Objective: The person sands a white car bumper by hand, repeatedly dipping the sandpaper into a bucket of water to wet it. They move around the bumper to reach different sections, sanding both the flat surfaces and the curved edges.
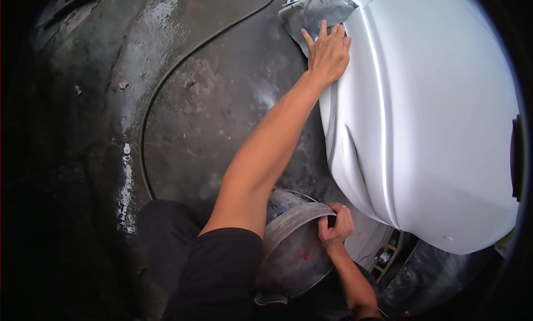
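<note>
My left hand [328, 53] reaches far forward with its fingers spread, lying on the edge of a silver car body panel [438, 110], beside crumpled grey sheeting [322, 13]. Close to my body, my right hand [337, 229] is closed around the rim of a dirty grey bucket [294, 254], which is tilted so that its inside faces me. A small dark patch shows between the thumb and fingers there; I cannot make out what it is. The panel has a long raised crease and a curved lower edge.
A dark hose [149, 113] curves over the wet, stained concrete floor [205, 99]. Small debris [122, 85] lies at the left. Below the panel are a frame part [390, 251] and dark plastic sheeting [427, 276]. My dark-clothed leg [166, 237] is at the lower left.
</note>
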Demonstrator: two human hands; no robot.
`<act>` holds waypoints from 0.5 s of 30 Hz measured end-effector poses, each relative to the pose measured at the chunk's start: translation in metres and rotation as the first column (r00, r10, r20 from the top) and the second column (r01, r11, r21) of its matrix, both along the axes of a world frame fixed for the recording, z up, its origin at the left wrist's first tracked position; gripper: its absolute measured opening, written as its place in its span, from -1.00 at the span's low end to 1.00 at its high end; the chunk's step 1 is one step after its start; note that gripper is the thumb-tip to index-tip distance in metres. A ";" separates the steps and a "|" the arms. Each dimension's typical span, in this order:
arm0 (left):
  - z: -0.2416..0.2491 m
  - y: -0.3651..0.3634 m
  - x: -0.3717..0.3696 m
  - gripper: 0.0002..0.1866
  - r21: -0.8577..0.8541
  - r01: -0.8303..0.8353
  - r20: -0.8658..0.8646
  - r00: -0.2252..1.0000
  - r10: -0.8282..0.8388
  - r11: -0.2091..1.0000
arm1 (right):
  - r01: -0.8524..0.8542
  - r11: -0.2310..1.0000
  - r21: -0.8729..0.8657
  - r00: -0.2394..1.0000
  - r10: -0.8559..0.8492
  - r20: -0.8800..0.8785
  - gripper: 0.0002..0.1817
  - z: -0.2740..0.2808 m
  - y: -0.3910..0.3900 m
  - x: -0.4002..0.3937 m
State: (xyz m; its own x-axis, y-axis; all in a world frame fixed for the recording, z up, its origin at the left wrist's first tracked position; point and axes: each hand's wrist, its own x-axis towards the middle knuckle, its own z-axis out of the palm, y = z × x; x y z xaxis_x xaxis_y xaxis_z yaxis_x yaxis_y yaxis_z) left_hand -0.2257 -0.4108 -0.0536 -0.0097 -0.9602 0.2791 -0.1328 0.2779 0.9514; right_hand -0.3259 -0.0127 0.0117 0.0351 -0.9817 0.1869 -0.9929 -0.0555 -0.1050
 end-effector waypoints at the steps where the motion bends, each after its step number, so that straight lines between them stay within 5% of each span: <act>1: -0.001 0.010 0.000 -0.38 0.006 0.001 0.000 1.000 -0.001 1.000 | 0.001 1.000 0.006 1.000 -0.001 0.000 -0.70 0.003 0.004 0.000; 15: 0.005 0.021 -0.001 -0.47 -0.035 -0.045 -0.045 0.998 0.044 0.998 | -0.009 1.000 0.014 1.000 0.009 0.013 -0.72 0.002 -0.002 0.000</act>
